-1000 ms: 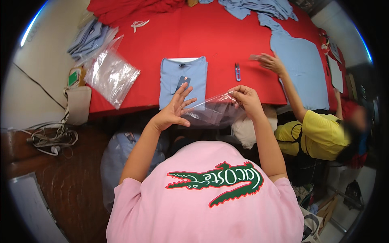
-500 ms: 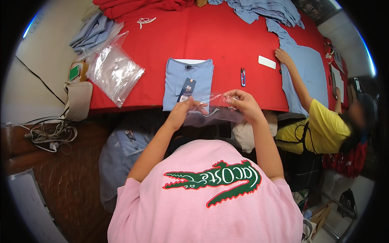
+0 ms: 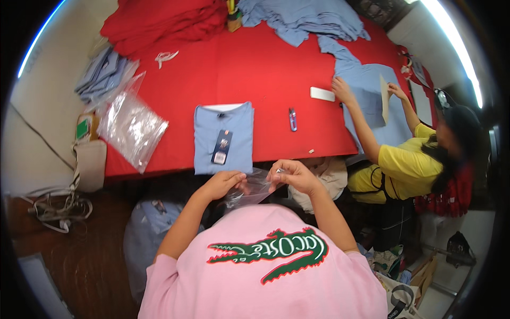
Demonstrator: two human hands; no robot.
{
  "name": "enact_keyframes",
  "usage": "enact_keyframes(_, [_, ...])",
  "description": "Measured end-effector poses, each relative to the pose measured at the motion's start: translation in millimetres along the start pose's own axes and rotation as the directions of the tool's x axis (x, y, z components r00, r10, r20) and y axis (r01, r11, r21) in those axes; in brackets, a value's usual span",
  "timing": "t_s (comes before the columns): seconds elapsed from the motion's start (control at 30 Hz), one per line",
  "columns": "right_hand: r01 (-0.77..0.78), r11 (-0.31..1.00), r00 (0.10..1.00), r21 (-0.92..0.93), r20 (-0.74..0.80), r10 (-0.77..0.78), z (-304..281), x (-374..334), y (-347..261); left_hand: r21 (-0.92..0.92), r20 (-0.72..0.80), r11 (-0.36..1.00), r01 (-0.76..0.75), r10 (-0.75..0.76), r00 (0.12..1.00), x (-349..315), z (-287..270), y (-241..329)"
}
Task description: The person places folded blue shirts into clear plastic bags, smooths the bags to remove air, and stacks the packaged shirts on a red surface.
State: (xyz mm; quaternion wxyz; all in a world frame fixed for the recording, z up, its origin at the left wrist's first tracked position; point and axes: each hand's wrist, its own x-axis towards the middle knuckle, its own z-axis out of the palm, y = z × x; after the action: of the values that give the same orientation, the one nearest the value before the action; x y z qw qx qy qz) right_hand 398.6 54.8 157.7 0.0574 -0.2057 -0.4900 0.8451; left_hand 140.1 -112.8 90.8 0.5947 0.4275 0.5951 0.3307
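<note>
Just off the table's front edge, my left hand [image 3: 227,184] and my right hand [image 3: 294,176] both grip a clear plastic bag [image 3: 247,194], stretched between them. The fingers of each hand are closed on the film, the right ones in a pinch. Directly beyond my left hand lies a folded light-blue shirt [image 3: 207,139], its collar end pointing away from me. A dark hang tag [image 3: 222,146] rests on the shirt's front, and a strip of white shows at its neck.
On the red-covered table [image 3: 271,69] are thread snips [image 3: 292,119], a white card [image 3: 322,94] and a stack of clear bags [image 3: 133,126]. Folded blue shirts [image 3: 101,74] sit far left. At right a co-worker in yellow [image 3: 411,159] holds a board over a spread blue garment [image 3: 361,90].
My hands and the bag have drawn back toward me, off the shirt. The hang tag now lies uncovered. The co-worker has brought a board over the blue garment. The view has shifted.
</note>
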Motion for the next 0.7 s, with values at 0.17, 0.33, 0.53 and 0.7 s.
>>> enact_keyframes(0.17, [-0.021, 0.816, 0.996, -0.577, 0.061, 0.069, -23, 31, 41, -0.036, 0.125, 0.995, 0.097, -0.092, 0.988, -18, -16, -60])
enact_keyframes(0.33, [0.013, 0.734, 0.999, -0.679, -0.024, -0.04, -29, 66, 70, -0.12, -0.19, 0.992, 0.047, -0.07, 0.979, -27, -18, -106])
enact_keyframes(0.53, [-0.061, 0.498, 0.983, -0.865, -0.14, -0.122, 1, 96, 19, 0.182, -0.594, 0.982, 0.042, 0.076, 0.801, -42, -22, -86])
enact_keyframes(0.7, [-0.221, 0.743, 0.96, -0.632, -0.277, 0.049, 25, 104, 12, 0.336, -0.671, 0.939, 0.071, 0.186, 0.717, -58, -31, -84])
